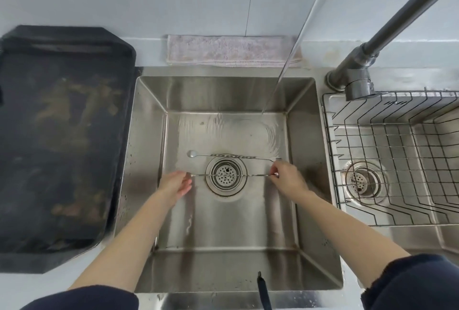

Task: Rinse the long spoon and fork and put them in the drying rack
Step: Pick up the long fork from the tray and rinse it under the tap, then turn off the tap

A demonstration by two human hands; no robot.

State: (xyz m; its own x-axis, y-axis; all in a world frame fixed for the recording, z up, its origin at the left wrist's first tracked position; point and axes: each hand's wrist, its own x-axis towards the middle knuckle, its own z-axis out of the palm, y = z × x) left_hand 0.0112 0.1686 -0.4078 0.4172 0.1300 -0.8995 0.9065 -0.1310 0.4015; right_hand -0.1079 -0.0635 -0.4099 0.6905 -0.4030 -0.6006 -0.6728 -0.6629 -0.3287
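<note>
Head view: both hands pinch the fork by its ends, lying left-right.

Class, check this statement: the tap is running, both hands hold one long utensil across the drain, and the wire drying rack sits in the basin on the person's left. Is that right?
Not quite. The head view shows the wire drying rack in the basin on the person's right, not left. The rest stands: the tap is running, and the left hand and right hand hold one long utensil across the drain.
</note>
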